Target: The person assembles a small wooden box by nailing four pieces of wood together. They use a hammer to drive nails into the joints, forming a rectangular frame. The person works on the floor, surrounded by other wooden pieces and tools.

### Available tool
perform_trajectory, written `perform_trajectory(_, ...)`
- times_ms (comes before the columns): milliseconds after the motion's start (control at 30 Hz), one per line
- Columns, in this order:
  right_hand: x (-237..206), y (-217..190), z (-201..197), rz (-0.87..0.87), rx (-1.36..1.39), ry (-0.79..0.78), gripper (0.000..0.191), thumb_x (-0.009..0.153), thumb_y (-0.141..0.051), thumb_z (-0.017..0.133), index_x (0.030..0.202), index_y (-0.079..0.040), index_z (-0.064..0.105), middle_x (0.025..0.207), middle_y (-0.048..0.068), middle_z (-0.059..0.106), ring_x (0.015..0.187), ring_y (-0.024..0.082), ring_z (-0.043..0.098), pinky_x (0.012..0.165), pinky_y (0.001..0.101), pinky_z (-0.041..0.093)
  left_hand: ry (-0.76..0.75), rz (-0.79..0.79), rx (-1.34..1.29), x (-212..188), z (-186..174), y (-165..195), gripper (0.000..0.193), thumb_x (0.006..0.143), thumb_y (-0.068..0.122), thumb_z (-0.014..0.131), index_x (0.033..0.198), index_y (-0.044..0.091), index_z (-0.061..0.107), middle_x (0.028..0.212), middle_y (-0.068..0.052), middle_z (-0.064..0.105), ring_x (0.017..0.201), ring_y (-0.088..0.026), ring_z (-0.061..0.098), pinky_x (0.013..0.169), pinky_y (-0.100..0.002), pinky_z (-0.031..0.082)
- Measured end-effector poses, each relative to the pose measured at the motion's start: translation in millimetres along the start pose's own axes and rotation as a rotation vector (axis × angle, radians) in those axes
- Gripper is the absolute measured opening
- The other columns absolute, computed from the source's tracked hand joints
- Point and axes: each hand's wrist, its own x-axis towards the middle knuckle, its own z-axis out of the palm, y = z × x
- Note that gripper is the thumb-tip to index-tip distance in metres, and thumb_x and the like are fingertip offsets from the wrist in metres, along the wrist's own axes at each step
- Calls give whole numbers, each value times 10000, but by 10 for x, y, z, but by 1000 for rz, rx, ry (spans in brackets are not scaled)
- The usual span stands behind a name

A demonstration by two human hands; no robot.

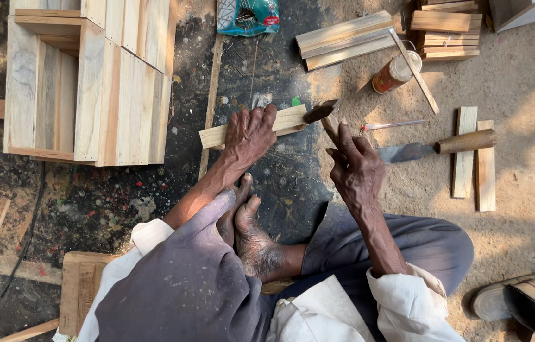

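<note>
- Left hand (250, 132) spread flat, pinning small wooden strip (255, 126) to the dark floor.
- Right hand (355, 166) closed around hammer (322, 114), head poised at the strip's end.
- Apparently mid-nailing; needing a steady strip and a square blow.

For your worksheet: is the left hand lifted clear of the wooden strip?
No, the left hand presses flat on the strip, pinning it to the floor.
</note>
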Motion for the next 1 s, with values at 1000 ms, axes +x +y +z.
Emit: perform_trajectory(1000,-215,55,311,584,906,-85,646,923,-90,719,1523,-21,488,679,-24,571,560,57,473,472,256,402,24,28,56,69,-48,39,296,835,232,711,1058,70,603,778,-80,597,691,-214,569,612,-422,471)
